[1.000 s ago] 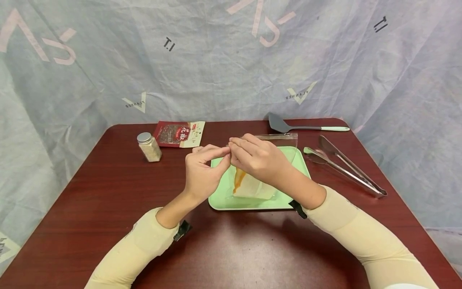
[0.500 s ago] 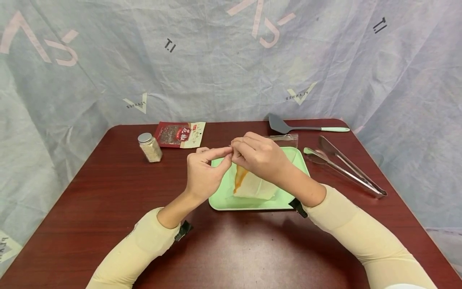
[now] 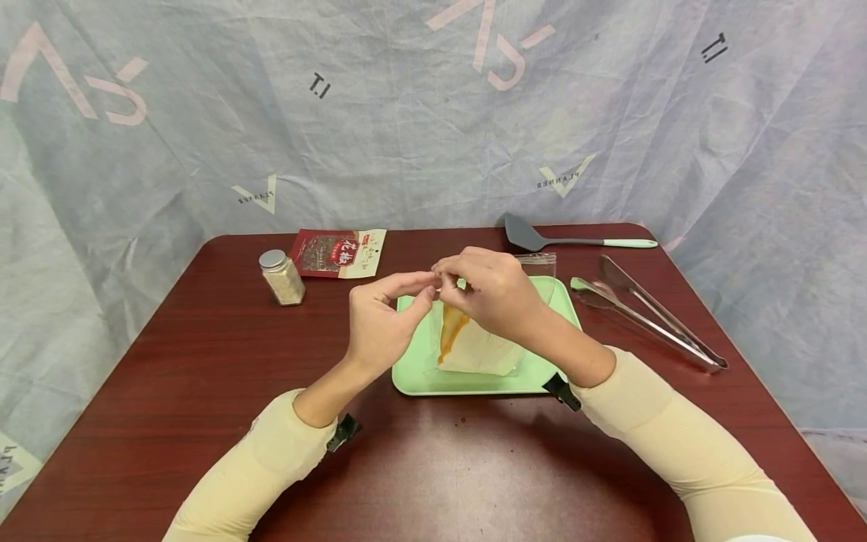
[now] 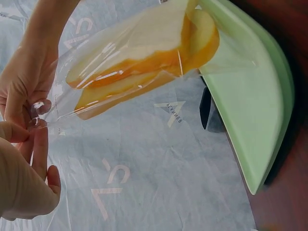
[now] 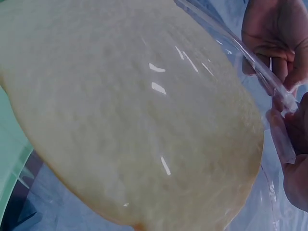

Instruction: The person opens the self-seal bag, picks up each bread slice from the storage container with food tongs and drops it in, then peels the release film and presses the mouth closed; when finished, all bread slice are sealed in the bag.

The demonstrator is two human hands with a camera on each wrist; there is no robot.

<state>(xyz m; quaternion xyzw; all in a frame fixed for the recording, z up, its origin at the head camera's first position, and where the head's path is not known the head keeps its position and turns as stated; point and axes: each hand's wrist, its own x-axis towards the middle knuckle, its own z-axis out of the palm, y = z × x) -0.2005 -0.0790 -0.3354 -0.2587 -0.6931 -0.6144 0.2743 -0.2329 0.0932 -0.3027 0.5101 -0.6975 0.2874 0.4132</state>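
A clear zip-top bag (image 4: pixel 54 103) with bread slices (image 4: pixel 139 45) inside stands tilted over the green tray (image 3: pixel 412 376). The orange-brown crust shows through the plastic in the left wrist view. My left hand (image 3: pixel 379 324) pinches the top edge of the bag at its left end, thumb against forefinger. Right beside it, my right hand (image 3: pixel 497 293) pinches the same edge with bent fingers, and the fingertips of both hands nearly meet. The right hand and forearm hide part of the bread and the bag's mouth. A pale bread face (image 5: pixel 134 106) fills most of the right wrist view.
A spice jar (image 3: pixel 283 280) and a red spice packet (image 3: pixel 339 253) lie to the left and back left. The grey spatula (image 3: pixel 531 238) lies behind the tray, with metal tongs (image 3: pixel 657 316) on the right. A cloth backdrop (image 3: pixel 420 135) hangs behind the table.
My right hand's fingers have shifted, leaving a gap between thumb and forefinger. The bag's far right corner has moved slightly left and down. The left hand has crept slightly right.
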